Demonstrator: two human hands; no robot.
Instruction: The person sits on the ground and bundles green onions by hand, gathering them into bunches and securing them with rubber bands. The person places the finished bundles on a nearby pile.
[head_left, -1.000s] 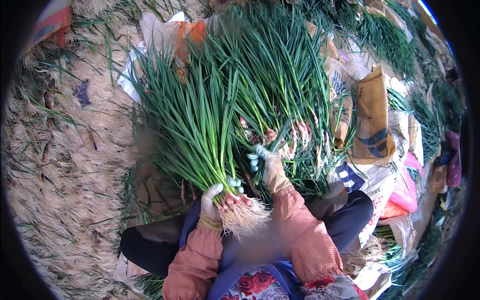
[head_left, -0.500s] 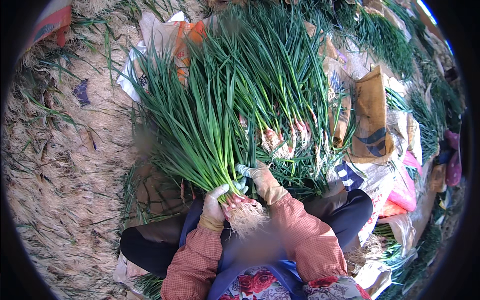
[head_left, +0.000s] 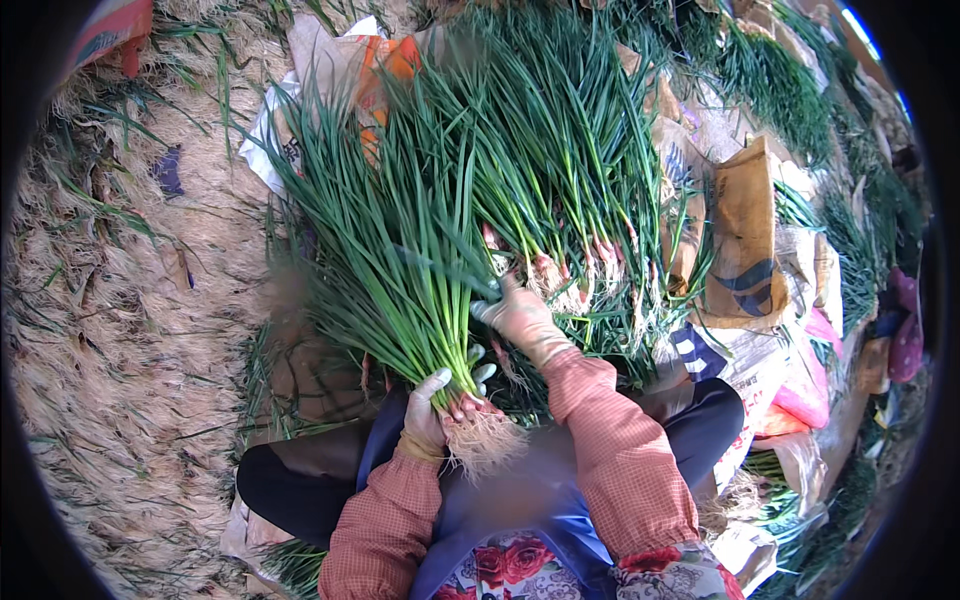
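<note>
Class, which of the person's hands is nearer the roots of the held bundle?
Left: the left hand grips the bundle just above the roots; the right hand is farther up, beside the stalks.

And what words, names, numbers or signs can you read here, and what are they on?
I won't copy out any writing, but printing shows here:
White sack on the right: small red printing, partly covered.
Brown sack: a big dark blue shape; faint marks above, too small to read.
Tan sack beside it: blue marks, too crumpled to read.
White sack at upper left: dark marks, partly hidden by leaves.
</note>
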